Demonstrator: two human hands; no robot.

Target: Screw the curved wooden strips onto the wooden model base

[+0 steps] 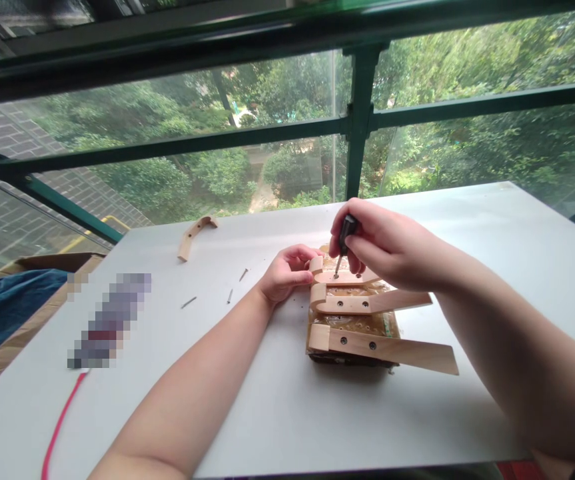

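My right hand (367, 237) is closed around the black handle of a screwdriver (348, 230), whose tip meets a screw in the farthest wooden hook (344, 278). With curled fingers, my left hand (290, 272) grips the rounded end of that same hook. Beneath lies a block wrapped in brown tape (357, 325), with small holes in its top. Two more wooden hooks lie across it nearer to me: a middle hook (347, 304) and a near hook (407, 350), each with two dark screws showing. My right hand hides part of the farthest hook.
A loose curved wooden hook (194, 235) lies at the table's back left. Several screws (230, 296) are scattered left of my left hand. A blurred-out item (112, 320) with a red cord (62, 423) rests on the white table (247, 427). Beside it, a cardboard box (12, 333) holds blue cloth.
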